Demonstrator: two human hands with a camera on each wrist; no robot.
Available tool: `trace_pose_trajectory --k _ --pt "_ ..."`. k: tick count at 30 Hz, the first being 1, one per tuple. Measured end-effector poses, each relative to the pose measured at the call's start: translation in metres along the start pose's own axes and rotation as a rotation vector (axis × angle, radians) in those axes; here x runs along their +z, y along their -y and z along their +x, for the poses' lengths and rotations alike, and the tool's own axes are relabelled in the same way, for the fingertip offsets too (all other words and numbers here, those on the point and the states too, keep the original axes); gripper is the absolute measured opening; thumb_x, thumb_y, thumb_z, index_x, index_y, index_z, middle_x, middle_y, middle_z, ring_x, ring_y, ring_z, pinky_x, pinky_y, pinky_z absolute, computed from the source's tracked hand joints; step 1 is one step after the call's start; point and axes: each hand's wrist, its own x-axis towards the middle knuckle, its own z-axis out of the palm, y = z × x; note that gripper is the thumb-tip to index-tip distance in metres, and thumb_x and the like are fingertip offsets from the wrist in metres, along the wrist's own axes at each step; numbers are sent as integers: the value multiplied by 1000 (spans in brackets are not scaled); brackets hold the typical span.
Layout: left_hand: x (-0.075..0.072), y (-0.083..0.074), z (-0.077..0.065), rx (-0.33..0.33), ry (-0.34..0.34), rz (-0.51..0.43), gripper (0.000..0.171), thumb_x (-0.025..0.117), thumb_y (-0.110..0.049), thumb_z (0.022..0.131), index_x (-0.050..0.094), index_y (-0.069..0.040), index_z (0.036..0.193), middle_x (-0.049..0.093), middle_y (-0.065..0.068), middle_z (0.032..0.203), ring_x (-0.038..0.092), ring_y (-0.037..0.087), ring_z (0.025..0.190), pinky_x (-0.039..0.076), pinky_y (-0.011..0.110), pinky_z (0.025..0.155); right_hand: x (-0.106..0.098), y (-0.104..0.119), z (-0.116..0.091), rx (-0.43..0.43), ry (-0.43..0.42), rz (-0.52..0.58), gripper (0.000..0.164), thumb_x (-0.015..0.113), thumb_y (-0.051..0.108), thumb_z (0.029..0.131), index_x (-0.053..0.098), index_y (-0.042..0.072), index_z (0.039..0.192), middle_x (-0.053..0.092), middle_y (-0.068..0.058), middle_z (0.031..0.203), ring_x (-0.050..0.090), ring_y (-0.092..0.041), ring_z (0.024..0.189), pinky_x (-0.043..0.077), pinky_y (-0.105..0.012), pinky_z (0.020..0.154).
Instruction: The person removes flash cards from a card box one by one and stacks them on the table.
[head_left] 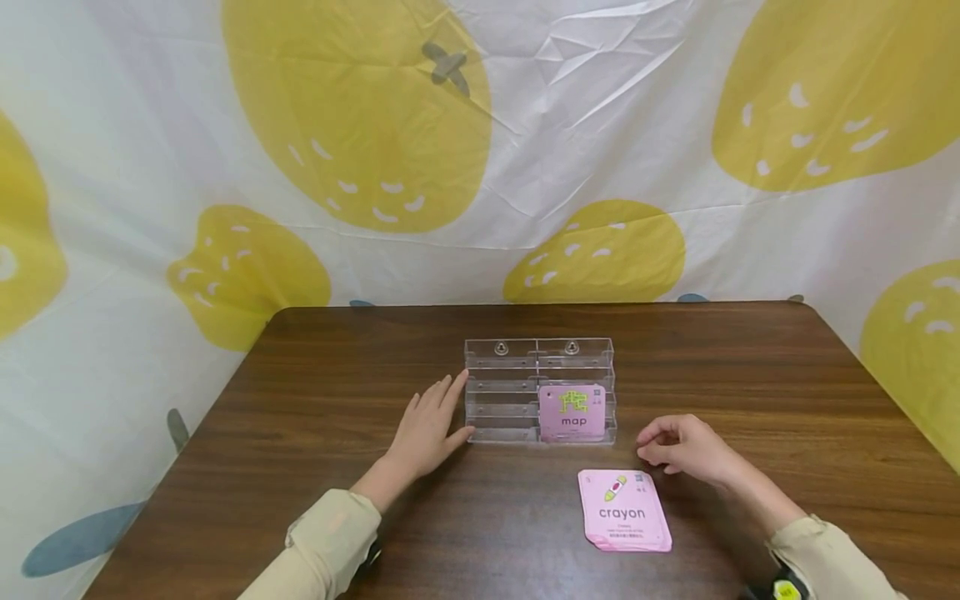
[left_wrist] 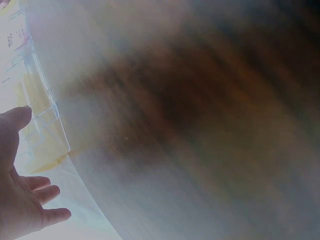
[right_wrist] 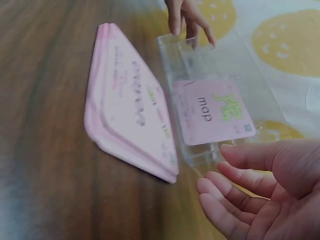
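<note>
A clear plastic card rack (head_left: 501,398) with two columns of stepped slots stands on the table. The pink "map" card (head_left: 572,413) sits in its front right slot. My left hand (head_left: 423,429) is at the rack's left side, fingers extended, with fingertips and thumb right at its edge. To the right of the rack, my right hand (head_left: 690,450) hovers with loosely bent fingers and nothing between them. Just in front of the rack lies a stack of pink cards (head_left: 625,510), the "crayon" card on top. The right wrist view shows the stack's layered edges (right_wrist: 130,162).
The brown wooden table (head_left: 337,367) has rounded far corners. Behind it hangs a white cloth (head_left: 405,275) printed with large yellow fruit, which also spreads along both sides. A dark band with a yellow-green face (head_left: 786,590) is on the right wrist.
</note>
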Motion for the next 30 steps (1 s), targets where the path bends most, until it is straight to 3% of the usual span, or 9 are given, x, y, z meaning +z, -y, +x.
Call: trace_pose_trajectory --k 6,14,22,30 --pt "-2 1 2 -31 38 42 78 61 -38 85 18 -14 145 39 19 137 38 34 125 30 55 100 -4 21 12 -46 -14 -73 24 67 11 80 62 -7 95 59 -5 77 55 -17 70 52 -29 59" --pt "-4 1 2 -20 24 30 77 62 -37 85 19 -14 145 40 19 137 39 35 124 30 56 99 -4 42 24 -156 -92 -140 24 68 10 79 62 -5 97 63 -7 84 58 -15 74 47 -24 64" --pt "-1 1 1 -28 40 37 78 61 -38 85 17 -15 146 39 19 138 38 34 125 30 55 100 -1 48 32 -220 -158 -113 26 69 7 78 61 -5 100 65 -14 90 60 -18 78 49 -24 67" --pt "1 0 1 -32 42 22 78 61 -36 85 18 -15 145 38 19 138 38 34 125 30 56 100 -2 45 37 -208 -198 -144 27 70 7 76 62 -4 100 65 -12 88 61 -18 76 48 -26 65"
